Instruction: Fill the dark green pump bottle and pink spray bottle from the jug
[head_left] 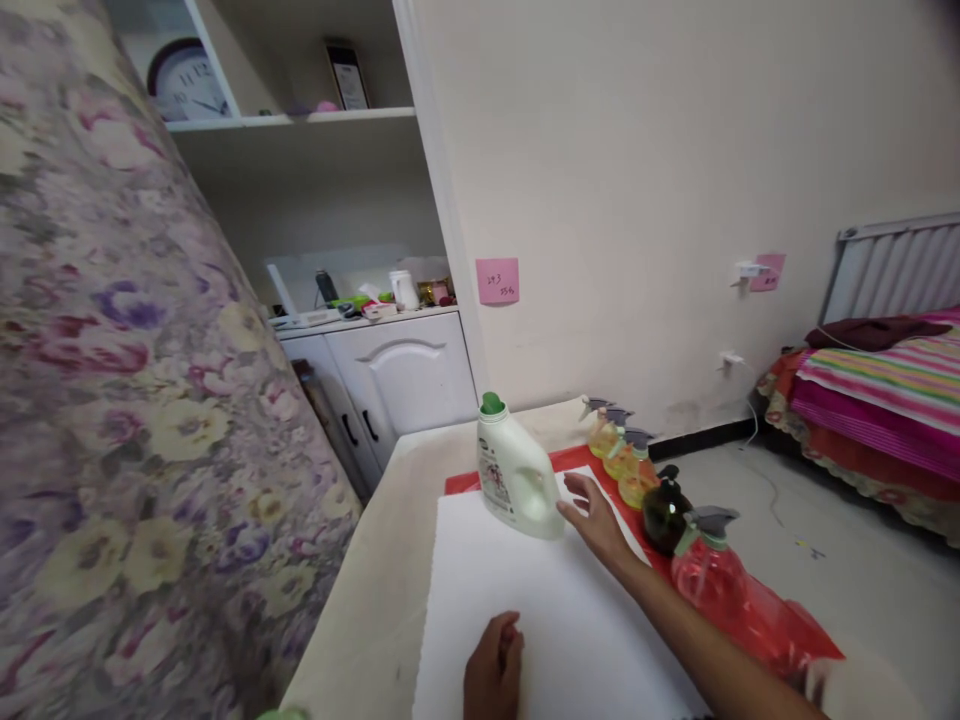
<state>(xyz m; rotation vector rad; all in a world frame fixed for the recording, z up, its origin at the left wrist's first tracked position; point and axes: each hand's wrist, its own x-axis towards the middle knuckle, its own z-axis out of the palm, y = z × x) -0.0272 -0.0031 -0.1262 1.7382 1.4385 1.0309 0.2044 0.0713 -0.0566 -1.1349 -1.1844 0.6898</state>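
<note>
A pale green detergent jug (pixel 517 480) with a green cap stands upright on a white sheet (pixel 487 610). Its printed label faces left and the handle side faces right. Close by the jug's right side is my right hand (pixel 594 518), fingers apart and curved. Its fingertips reach the jug's lower edge; I cannot tell whether they touch. Low in the view, my left hand (pixel 493 665) hovers over the sheet with fingers curled in, and nothing shows in it.
Along the table's right side stand several spray bottles (pixel 637 478), a dark pump bottle (pixel 664 510) and a red-looking spray bottle (pixel 709 565), on a red sheet (pixel 570 458). A floral curtain (pixel 150 400) hangs at left. Behind are a white cabinet (pixel 405 380) and a wall.
</note>
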